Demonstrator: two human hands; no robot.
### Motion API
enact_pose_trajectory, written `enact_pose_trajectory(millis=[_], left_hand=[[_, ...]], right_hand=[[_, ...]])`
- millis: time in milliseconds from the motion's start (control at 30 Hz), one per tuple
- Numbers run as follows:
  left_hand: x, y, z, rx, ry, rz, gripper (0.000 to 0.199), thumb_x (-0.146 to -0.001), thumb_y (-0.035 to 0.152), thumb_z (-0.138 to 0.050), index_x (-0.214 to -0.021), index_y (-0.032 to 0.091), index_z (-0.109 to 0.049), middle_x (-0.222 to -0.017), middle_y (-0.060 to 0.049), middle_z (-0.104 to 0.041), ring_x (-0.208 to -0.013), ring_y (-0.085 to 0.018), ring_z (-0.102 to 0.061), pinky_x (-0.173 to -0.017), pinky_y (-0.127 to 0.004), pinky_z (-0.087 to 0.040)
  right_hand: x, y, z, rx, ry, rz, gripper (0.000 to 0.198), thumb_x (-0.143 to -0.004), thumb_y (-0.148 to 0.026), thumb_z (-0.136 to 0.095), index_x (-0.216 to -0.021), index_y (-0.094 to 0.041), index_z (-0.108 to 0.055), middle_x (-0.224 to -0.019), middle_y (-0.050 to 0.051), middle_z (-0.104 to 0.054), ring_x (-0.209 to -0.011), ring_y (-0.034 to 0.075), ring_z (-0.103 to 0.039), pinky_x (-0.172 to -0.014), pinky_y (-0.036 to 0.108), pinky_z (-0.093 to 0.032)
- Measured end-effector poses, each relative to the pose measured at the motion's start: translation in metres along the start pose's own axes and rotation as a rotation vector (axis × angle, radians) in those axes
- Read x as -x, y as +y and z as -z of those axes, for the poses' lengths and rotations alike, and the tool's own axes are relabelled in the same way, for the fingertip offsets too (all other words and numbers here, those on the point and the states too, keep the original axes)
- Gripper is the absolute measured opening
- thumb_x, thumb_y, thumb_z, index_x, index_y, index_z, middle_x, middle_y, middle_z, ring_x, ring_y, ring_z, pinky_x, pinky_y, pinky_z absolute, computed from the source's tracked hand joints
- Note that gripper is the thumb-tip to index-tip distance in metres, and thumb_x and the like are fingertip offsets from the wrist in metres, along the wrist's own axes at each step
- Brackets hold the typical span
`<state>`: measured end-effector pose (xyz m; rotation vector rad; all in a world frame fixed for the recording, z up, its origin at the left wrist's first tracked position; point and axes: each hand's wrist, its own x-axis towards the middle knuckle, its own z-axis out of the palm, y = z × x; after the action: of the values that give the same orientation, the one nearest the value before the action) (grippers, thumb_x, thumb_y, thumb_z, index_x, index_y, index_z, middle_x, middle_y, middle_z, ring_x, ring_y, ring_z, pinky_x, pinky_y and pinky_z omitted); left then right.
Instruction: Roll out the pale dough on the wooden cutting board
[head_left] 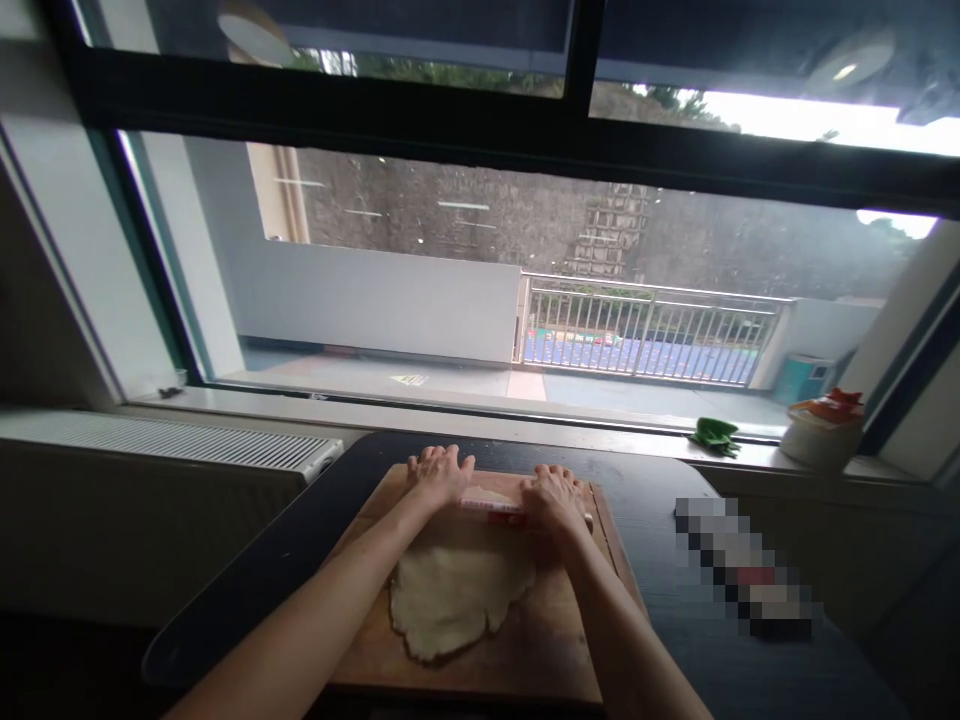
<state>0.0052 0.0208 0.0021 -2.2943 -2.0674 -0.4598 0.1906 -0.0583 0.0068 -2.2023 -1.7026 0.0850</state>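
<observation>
A flattened sheet of pale dough (457, 595) with an uneven edge lies on a wooden board (532, 665). Across its far part runs a rolling pin (492, 508) carrying a red and white label. My left hand (440, 474) rests over the pin's left part, fingers curved forward. On the right part, my right hand (556, 492) presses down in the same way, and a bit of the pin's end shows beside it. My palms hide most of the contact with the pin. A little dough shows beyond the pin, between my hands.
The board sits on a dark table (645, 540). At the right lies a pixelated, unreadable object (742, 570). A radiator (172, 440) stands left. The windowsill beyond holds a green item (715, 435) and a pale container with orange on top (823, 430).
</observation>
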Motion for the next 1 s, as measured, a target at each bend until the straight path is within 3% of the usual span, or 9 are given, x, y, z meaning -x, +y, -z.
enact_pose_trajectory(millis=[233, 533, 667, 1000], left_hand=[[-0.015, 0.001, -0.002, -0.009, -0.069, 0.025, 0.046, -0.081, 0.05, -0.034, -0.101, 0.019, -0.061, -0.115, -0.015, -0.06, -0.113, -0.03, -0.049, -0.093, -0.049, -0.034], [0.038, 0.002, 0.022, -0.064, -0.113, -0.06, 0.042, -0.085, 0.048, -0.03, -0.103, 0.028, -0.062, -0.12, -0.01, -0.058, -0.117, -0.032, -0.044, -0.095, -0.053, -0.029], [0.047, 0.003, 0.031, -0.054, -0.118, -0.048, 0.045, -0.085, 0.051, -0.029, -0.106, 0.028, -0.062, -0.121, -0.011, -0.058, -0.117, -0.032, -0.045, -0.095, -0.052, -0.03], [-0.013, 0.005, 0.0, -0.002, -0.097, 0.079, 0.053, -0.082, 0.056, -0.028, -0.107, 0.02, -0.059, -0.12, -0.015, -0.058, -0.116, -0.031, -0.047, -0.096, -0.053, -0.03]], right_hand=[[-0.012, 0.002, -0.005, 0.0, -0.004, -0.026, 0.034, -0.081, -0.035, -0.042, -0.103, -0.018, -0.061, -0.109, 0.014, -0.057, -0.106, 0.028, -0.047, -0.089, 0.041, -0.031], [0.037, 0.002, 0.0, -0.002, 0.105, 0.017, 0.034, -0.086, -0.035, -0.035, -0.107, -0.02, -0.057, -0.112, 0.012, -0.055, -0.106, 0.027, -0.044, -0.092, 0.041, -0.027], [0.041, 0.002, 0.0, -0.001, 0.097, 0.029, 0.033, -0.086, -0.037, -0.036, -0.104, -0.02, -0.058, -0.11, 0.011, -0.056, -0.107, 0.026, -0.044, -0.093, 0.041, -0.026], [-0.016, 0.004, -0.007, 0.008, -0.006, -0.043, 0.038, -0.081, -0.038, -0.04, -0.109, -0.019, -0.058, -0.112, 0.013, -0.056, -0.109, 0.028, -0.045, -0.091, 0.042, -0.03]])
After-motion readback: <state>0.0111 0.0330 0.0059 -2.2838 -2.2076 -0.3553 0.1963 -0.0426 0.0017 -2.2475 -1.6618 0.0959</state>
